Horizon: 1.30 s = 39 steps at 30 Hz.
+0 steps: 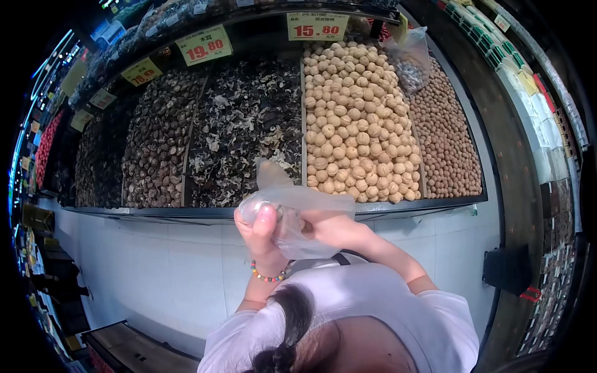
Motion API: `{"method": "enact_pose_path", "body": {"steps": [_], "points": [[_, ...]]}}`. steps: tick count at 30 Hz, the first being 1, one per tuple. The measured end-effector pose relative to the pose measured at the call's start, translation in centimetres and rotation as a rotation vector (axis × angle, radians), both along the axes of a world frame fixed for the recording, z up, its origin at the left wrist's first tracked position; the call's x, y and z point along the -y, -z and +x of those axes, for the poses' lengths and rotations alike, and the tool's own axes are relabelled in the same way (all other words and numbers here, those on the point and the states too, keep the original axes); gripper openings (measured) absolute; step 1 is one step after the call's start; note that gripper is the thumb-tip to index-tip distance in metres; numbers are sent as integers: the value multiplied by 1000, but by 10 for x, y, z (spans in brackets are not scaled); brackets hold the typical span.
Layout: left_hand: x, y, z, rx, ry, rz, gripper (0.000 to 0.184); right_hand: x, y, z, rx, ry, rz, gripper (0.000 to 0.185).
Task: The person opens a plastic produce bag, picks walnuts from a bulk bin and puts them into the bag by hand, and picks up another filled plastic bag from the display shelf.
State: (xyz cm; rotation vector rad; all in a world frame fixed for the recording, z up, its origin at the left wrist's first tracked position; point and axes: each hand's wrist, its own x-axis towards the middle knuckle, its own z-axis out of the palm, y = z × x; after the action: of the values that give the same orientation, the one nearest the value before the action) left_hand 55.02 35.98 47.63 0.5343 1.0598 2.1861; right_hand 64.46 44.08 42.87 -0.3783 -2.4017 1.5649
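A translucent plastic bag point(311, 202) is bunched up in front of my chest, at the bins' front edge. My left hand point(256, 229), with a beaded bracelet point(268, 275) on its wrist, is closed round the bag's left side, thumb on top. My right hand point(316, 227) reaches in from the right. The film covers its fingers, so I cannot see their pose or whether they are inside the bag or behind it. Just past my hands lie dried black wood ear fungus point(242, 124) and pale walnuts point(357, 124).
Dried mushrooms point(158, 137) fill a bin at left; small brown nuts point(444, 130) fill one at far right. A filled plastic bag point(408, 62) sits at the walnuts' back corner. Price signs point(317, 27) line the back. A dark frame point(398, 209) edges the bins.
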Motion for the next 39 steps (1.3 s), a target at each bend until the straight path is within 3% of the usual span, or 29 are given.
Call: {"method": "enact_pose_path", "body": {"steps": [1, 2, 5, 6, 7, 9, 11, 13, 14, 16, 19, 21, 25, 26, 29, 34, 37, 39], "points": [[-10, -4, 8, 9, 10, 39, 23, -9, -2, 9, -32, -9, -30, 35], [-22, -9, 28, 161, -267, -66, 22, -23, -9, 29, -18, -7, 101, 31], [-32, 8, 29, -18, -42, 251, 20, -61, -22, 77, -360, 74, -13, 25], [-44, -9, 51, 116, -352, 17, 18, -77, -19, 92, -454, 146, -97, 25], [-53, -16, 62, 178, -468, -18, 18, -94, -16, 107, -546, 216, -183, 26], [-67, -22, 81, 303, -710, -88, 18, -134, 3, 130, -460, 541, -291, 25], [-60, -6, 88, 265, -618, -55, 16, -184, 41, 145, -340, 787, -330, 26], [-64, -6, 104, 250, -623, -66, 16, -222, 75, 154, -349, 855, -320, 28], [-63, -1, 107, 148, -502, -12, 17, -236, 84, 154, -353, 884, -315, 29], [-58, 7, 111, -61, -254, 82, 17, -251, 88, 146, -207, 866, -41, 31], [-75, -2, 136, 63, -580, -39, 19, -275, 130, 131, -111, 829, 299, 35], [-78, -4, 141, 73, -628, -47, 19, -280, 133, 124, -119, 808, 466, 34], [-81, -6, 148, -8, -599, -52, 20, -295, 114, 125, -161, 854, 355, 33], [-83, -6, 149, -1, -609, -61, 21, -302, 109, 127, -57, 860, 190, 37], [-86, -4, 153, -20, -608, -77, 24, -334, 117, 119, -264, 971, 321, 41], [-88, -12, 158, -69, -517, -47, 26, -348, 130, 108, 166, 747, 553, 42], [-89, -7, 156, -83, -524, -78, 24, -351, 134, 103, 232, 692, 551, 40], [-91, -7, 157, -29, -570, -81, 22, -348, 127, 103, 93, 745, 500, 38]]}}
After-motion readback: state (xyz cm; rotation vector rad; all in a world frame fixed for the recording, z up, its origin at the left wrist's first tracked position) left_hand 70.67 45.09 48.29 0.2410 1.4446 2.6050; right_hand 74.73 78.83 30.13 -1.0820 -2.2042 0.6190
